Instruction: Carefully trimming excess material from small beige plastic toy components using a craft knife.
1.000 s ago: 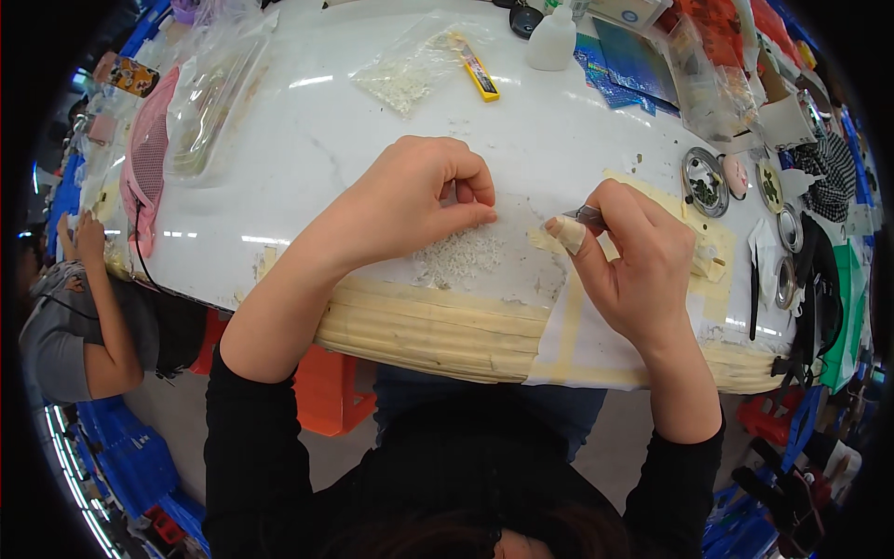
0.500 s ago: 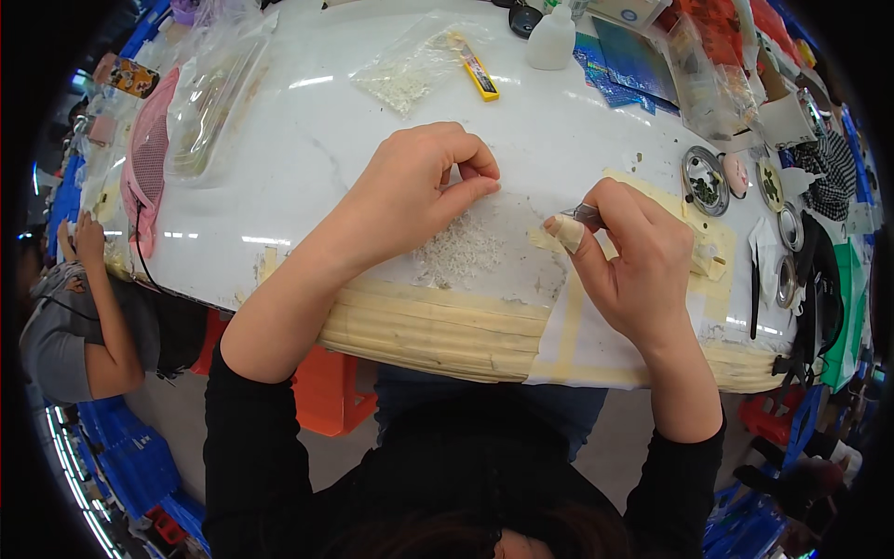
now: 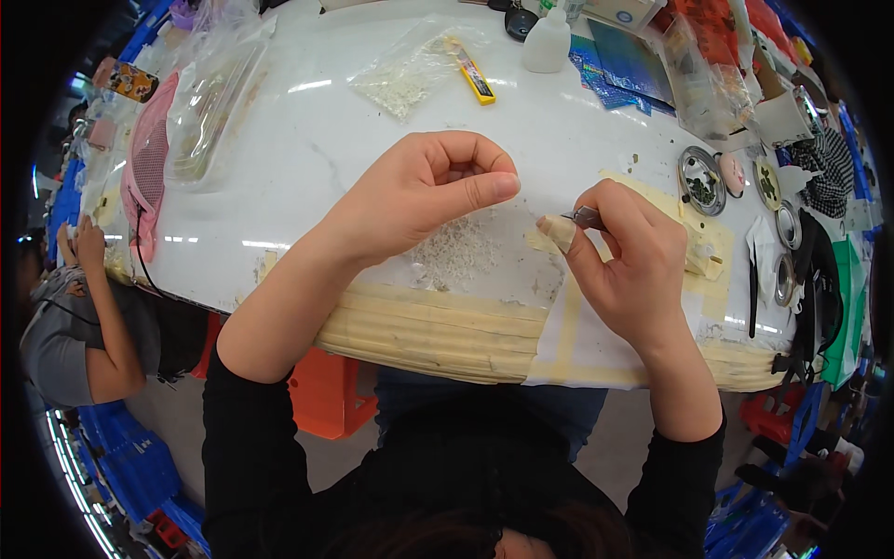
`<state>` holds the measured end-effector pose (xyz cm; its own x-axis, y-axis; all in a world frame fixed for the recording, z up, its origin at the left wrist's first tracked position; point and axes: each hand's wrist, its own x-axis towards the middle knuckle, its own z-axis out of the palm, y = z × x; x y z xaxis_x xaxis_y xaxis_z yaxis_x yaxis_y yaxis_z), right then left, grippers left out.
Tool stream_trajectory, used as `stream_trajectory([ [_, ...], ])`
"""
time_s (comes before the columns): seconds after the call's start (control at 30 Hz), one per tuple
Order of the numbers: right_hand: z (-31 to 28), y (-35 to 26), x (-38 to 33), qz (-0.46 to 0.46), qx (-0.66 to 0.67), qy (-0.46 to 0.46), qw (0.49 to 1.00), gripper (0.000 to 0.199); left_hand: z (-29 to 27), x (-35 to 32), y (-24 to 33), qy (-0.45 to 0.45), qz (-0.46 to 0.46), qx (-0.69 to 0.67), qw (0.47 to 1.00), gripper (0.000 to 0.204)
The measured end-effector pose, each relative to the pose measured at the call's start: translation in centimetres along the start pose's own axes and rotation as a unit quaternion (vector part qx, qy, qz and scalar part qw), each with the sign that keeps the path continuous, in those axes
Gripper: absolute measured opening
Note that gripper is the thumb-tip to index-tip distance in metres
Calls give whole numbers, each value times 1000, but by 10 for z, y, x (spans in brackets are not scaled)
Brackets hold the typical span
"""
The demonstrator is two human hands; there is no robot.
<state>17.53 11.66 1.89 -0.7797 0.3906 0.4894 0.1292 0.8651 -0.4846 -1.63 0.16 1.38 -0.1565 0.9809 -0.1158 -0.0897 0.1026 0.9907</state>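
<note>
My left hand [image 3: 424,191] hovers above a small heap of tiny white beads [image 3: 456,250] on the white table [image 3: 307,158]. Its fingers are curled together, thumb against forefinger; whether a bead sits between them I cannot tell. My right hand [image 3: 626,265] is to the right of the heap and grips a thin metal tool [image 3: 585,217] between thumb and fingers. A taped fingertip [image 3: 557,231] points left toward the beads.
A clear bag of white beads [image 3: 402,79], a yellow utility knife [image 3: 475,74] and a white bottle [image 3: 546,42] lie at the back. Round metal tins [image 3: 700,180] and black pliers [image 3: 752,293] sit on the right. Another person [image 3: 79,321] crouches at the left, below the table edge.
My left hand has lifted off the bead heap and moved back, its fingers pinching closed. My right hand stays in place with the tool.
</note>
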Motion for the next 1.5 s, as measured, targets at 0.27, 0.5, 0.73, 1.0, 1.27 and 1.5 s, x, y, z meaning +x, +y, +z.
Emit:
stream_trajectory([
  [0.27, 0, -4, 1, -24, 183, 6, 983, 28, 12, -5, -8, -117, -94, -243, 958, 20],
  [0.5, 3, -3, 0, -25, 181, 12, 983, 28, 17, -6, -12, -110, -98, -274, 950, 19],
  [0.73, 4, -3, 0, -14, 136, 6, 991, 31, 19, -11, -8, 6, 60, -52, 997, 10],
  [1.0, 5, -1, 1, -56, 84, 24, 995, 32, 20, -12, -13, 48, 256, 165, 951, 17],
  [1.27, 4, -3, 0, -57, 138, 37, 988, 29, 22, -11, -14, 73, 314, 210, 923, 17],
  [1.5, -4, 0, 3, -57, -47, 10, 997, 22, 22, -10, -10, 121, 399, 325, 849, 18],
])
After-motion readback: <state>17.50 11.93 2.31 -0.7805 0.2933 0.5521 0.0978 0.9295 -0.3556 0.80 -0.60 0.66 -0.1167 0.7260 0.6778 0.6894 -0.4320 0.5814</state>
